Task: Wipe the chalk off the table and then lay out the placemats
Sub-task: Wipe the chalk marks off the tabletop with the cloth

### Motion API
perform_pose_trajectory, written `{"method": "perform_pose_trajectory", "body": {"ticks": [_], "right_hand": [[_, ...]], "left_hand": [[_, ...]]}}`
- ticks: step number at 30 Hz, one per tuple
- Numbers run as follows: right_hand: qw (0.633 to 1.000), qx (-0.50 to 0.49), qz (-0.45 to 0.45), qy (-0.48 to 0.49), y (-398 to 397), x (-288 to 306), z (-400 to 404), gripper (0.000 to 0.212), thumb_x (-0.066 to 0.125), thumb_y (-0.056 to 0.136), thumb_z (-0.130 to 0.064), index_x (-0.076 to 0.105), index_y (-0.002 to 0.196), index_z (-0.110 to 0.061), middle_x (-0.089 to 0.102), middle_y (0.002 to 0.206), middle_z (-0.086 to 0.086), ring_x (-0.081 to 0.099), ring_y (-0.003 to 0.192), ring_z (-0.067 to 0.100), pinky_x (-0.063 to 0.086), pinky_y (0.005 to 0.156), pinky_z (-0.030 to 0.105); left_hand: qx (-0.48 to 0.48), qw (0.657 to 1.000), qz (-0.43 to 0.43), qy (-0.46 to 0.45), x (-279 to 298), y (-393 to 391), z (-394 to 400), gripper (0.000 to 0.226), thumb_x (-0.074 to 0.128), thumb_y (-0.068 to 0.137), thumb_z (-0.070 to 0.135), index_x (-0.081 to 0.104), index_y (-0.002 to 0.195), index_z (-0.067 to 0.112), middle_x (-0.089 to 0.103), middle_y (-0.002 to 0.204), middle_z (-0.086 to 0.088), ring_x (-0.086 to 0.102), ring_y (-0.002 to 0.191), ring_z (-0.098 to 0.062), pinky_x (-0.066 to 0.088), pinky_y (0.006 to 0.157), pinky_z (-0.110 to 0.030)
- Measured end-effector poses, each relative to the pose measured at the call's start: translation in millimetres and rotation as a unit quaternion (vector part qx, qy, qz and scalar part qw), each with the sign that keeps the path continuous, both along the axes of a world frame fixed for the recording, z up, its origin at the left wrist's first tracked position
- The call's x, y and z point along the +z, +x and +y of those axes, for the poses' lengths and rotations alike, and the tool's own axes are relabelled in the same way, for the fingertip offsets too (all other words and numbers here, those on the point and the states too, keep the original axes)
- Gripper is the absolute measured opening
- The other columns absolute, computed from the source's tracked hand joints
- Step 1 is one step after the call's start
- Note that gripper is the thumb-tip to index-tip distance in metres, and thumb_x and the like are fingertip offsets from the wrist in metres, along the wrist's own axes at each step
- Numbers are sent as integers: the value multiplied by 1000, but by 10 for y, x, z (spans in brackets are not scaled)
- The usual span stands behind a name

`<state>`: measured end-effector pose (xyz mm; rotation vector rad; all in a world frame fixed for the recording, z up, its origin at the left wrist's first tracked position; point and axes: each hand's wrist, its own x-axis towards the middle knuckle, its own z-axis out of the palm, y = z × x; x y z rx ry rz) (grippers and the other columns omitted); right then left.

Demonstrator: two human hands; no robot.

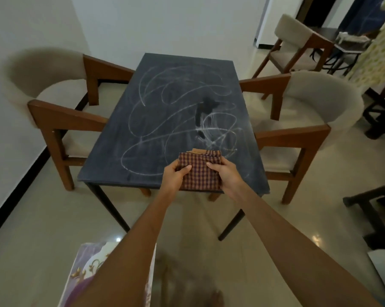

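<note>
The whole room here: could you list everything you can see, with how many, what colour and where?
Table: one, dark slate top, centre.
Chalk scribbles: many, white, across the tabletop.
Checked cloth: one folded bundle, maroon check, near table edge, held by both hands.
Armchairs: three, beige with brown wood; one left, one right, one far right.
Patterned fabric: one, purple and white, bottom left.
Left hand: gripping the cloth's left side.
Right hand: gripping its right side.

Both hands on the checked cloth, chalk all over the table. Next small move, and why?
Probably press the checked cloth, held by the left hand and right hand, onto the table and sweep: chalk scribbles cover nearly all of it.
</note>
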<state>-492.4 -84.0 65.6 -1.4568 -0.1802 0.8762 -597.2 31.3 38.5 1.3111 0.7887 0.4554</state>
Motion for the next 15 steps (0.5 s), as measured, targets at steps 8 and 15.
{"method": "perform_pose_trajectory", "body": {"ticks": [8, 15], "right_hand": [[996, 86, 4, -19, 995, 34, 946, 29, 65, 89, -10, 65, 118, -11, 71, 113, 7, 65, 107, 25, 55, 85, 46], [988, 154, 6, -29, 1548, 5, 2135, 32, 55, 87, 5, 67, 114, -9, 72, 110, 8, 66, 104, 25, 56, 84, 49]], "left_hand": [[65, 997, 21, 28, 128, 751, 799, 20, 58, 92, 9, 63, 111, 13, 67, 103, -1, 64, 94, -15, 55, 80, -32], [138, 989, 43, 41, 69, 1194, 1874, 11, 62, 90, 9, 63, 100, 14, 67, 93, 1, 64, 90, -17, 56, 76, -34]]}}
